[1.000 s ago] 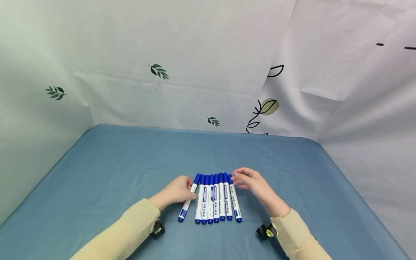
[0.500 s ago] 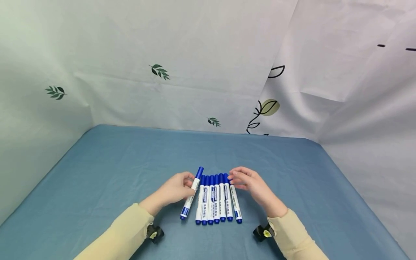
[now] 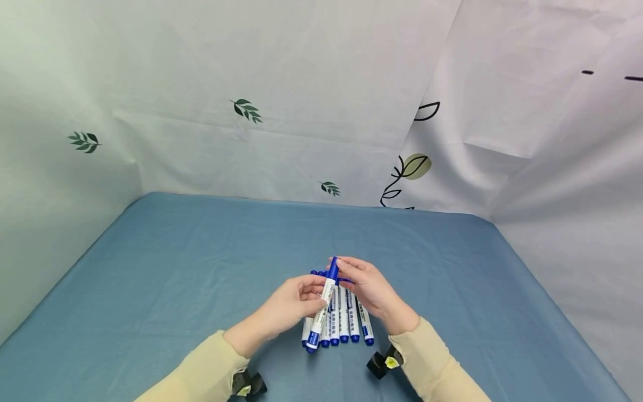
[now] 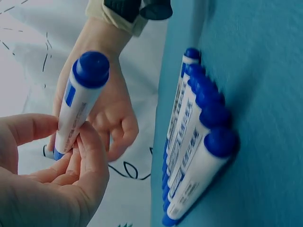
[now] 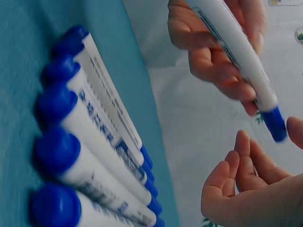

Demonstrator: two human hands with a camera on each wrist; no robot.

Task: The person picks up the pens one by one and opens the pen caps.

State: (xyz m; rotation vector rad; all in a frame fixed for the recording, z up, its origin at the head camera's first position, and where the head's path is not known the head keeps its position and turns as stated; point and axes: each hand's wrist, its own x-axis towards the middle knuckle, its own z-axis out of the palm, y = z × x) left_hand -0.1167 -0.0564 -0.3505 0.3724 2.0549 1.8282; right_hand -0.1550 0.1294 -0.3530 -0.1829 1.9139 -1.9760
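My left hand (image 3: 296,304) pinches a white marker with a blue cap (image 3: 326,298) around its barrel, between thumb and fingers. The marker is tilted above a row of matching markers (image 3: 344,321), cap end pointing away. My right hand (image 3: 372,287) is at the cap end. In the right wrist view, its thumb (image 5: 296,131) and bent fingers (image 5: 239,172) stand on either side of the blue cap (image 5: 274,125), with gaps showing. The row lies side by side on the table, seen at the right in the left wrist view; the raised marker and hands cover part of it.
A blue cloth (image 3: 226,240) covers the table. Behind it hangs a pale curtain (image 3: 301,139) with leaf prints, which also closes in both sides. Dark wrist cameras, left (image 3: 251,385) and right (image 3: 379,364), sit under the sleeves close over the cloth.
My left hand has lifted the leftmost marker and carried it right, over the row. My right hand has moved left from the row's right end to the raised marker's cap.
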